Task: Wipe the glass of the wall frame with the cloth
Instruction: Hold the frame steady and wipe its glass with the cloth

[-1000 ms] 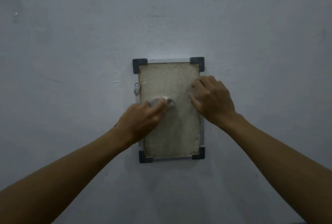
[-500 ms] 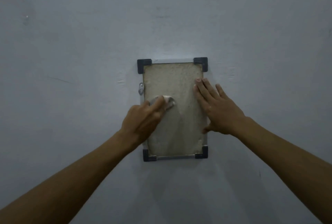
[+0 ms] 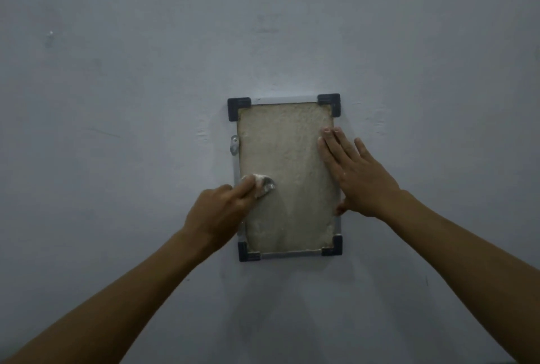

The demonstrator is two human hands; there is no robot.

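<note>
Since the frame half a second back, the view has drifted a little, so the wall frame (image 3: 285, 178) sits slightly differently in my picture, and my left hand (image 3: 220, 211) has slid the cloth (image 3: 261, 185) toward the frame's left edge. My right hand (image 3: 356, 173) lies much as it did, flat and spread.

I see my left hand clenched around the small pale cloth, a finger stretched along its top, pressing the wad onto the glass (image 3: 287, 165). The cloth touches the glass just inside the frame's left rail, a little below the frame's mid-height. Only a rumpled end of it shows beyond my fingers.

My right hand is released, palm down, gripping nothing. Its fingertips (image 3: 328, 130) rest on the glass at the frame's right edge, in the upper half, and the heel of the hand overlaps the right rail lower down. The thumb tip shows at the rail below that.

The glass looks cloudy and beige, with a grainy film over most of it. The frame hangs upright on a plain grey-blue wall (image 3: 117, 100), with silver rails and four dark corner caps (image 3: 239, 108). A small metal bracket (image 3: 234, 145) sits on the frame's left rail, above the cloth. Both bare forearms reach up from the bottom of the view toward the frame.
</note>
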